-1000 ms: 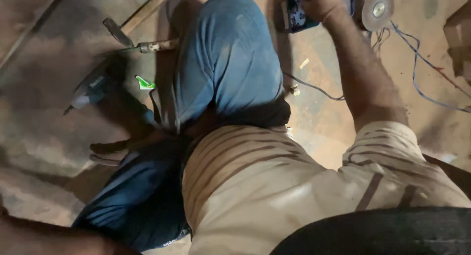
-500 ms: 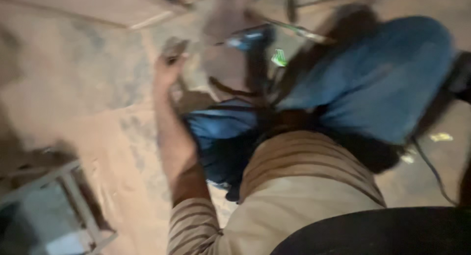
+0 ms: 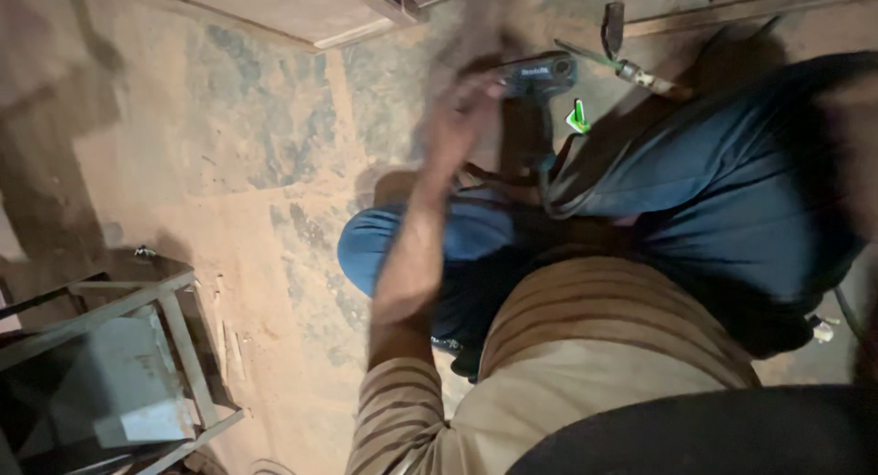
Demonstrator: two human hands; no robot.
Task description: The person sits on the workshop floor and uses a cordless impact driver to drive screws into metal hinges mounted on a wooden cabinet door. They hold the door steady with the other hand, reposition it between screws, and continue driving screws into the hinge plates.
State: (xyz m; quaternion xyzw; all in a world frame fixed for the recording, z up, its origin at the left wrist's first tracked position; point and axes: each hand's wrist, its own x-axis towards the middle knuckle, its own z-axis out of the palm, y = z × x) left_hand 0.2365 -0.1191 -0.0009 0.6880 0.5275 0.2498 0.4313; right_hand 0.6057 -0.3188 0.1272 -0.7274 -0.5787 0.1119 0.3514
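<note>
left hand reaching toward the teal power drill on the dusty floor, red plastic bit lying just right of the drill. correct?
Wrong on one point: the small plastic piece beside the teal power drill is bright green, not red. The head view shows it. The rest holds: the left hand, blurred, reaches toward the drill on the dusty floor.

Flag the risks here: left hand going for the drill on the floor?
1. The left hand is motion-blurred right at the teal power drill; the grip cannot be judged, so a fumbled pickup seems possible.
2. A hammer and a small green piece lie close beside the drill and could be knocked.
3. The floor looks coated in reddish dust, so the tool may slide.
</note>
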